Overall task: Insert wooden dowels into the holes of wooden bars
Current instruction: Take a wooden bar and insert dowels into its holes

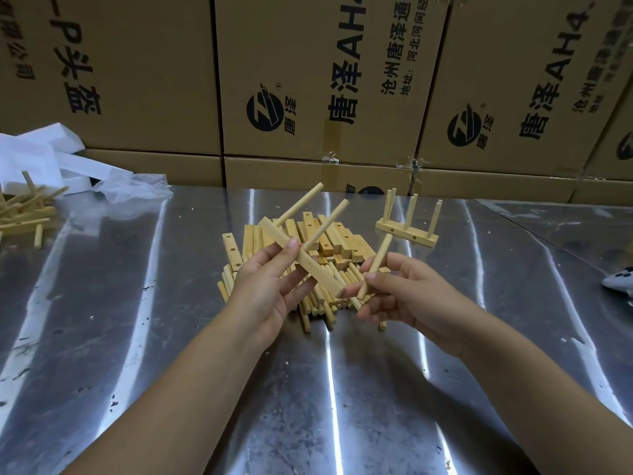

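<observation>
My left hand [270, 286] grips a wooden bar [308, 264] that slants from upper left to lower right above the table. Two dowels stand in the bar and point up to the right, one dowel [301, 204] near its far end and a second dowel [327, 225] near its middle. My right hand [400, 289] pinches a loose dowel [375, 265] between thumb and fingers, close to the bar's near end. Under both hands lies a heap of bars [329, 241] with drilled holes and a heap of loose dowels [317, 299].
A finished bar with several upright dowels [407, 228] stands at the back right of the metal table [171, 337]. More assembled pieces [24, 210] lie at the far left by white foam blocks [41, 159] and clear plastic. Cardboard boxes [308, 80] wall the back.
</observation>
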